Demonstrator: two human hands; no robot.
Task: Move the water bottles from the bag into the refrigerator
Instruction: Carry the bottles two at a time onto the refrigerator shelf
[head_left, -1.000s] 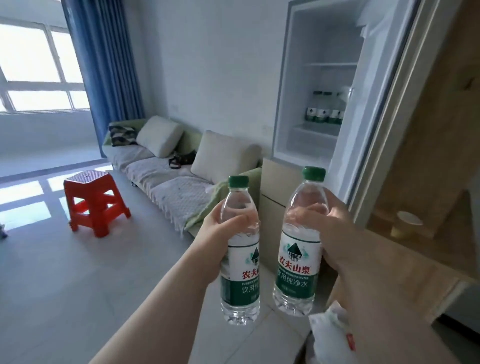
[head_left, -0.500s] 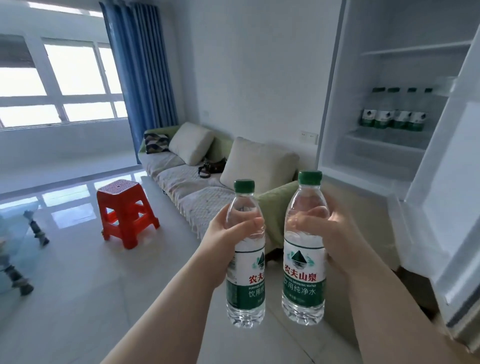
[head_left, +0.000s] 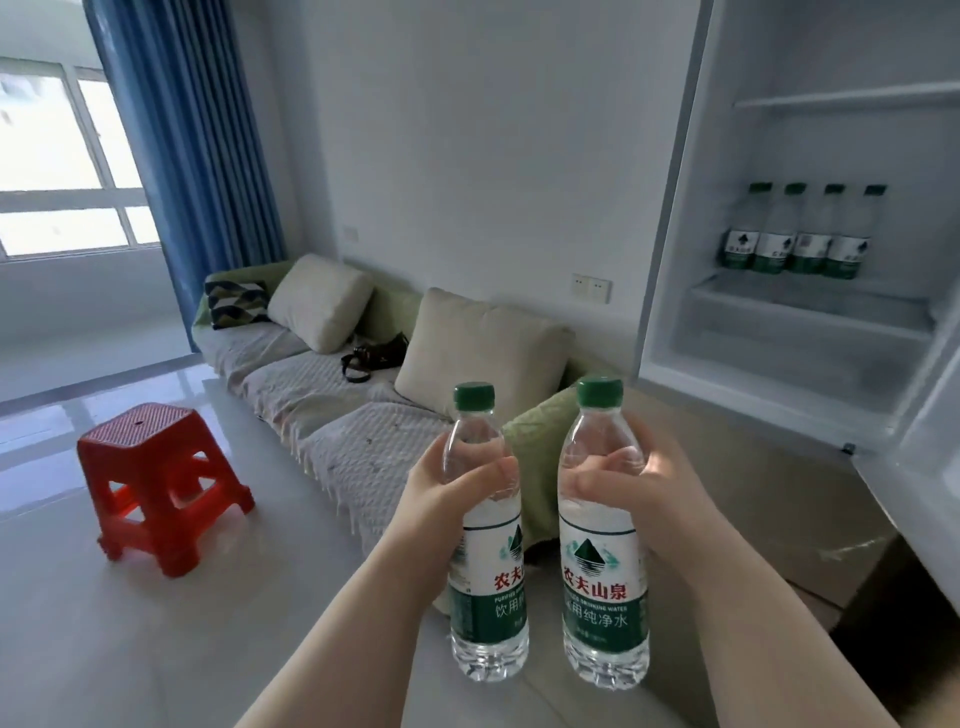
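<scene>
I hold two clear water bottles with green caps and green-and-white labels upright in front of me. My left hand grips the left bottle around its shoulder. My right hand grips the right bottle the same way. The open refrigerator stands at the upper right, white inside. Several matching bottles stand in a row on its middle shelf. The bag is not in view.
The fridge door hangs open at the far right. A sofa with cushions runs along the wall, its green end just behind the bottles. A red plastic stool stands on the tiled floor at left.
The view has swung right and closer to the fridge, whose shelves now fill the upper right. Both hands keep the same grip on their bottles. The wooden counter has left the frame.
</scene>
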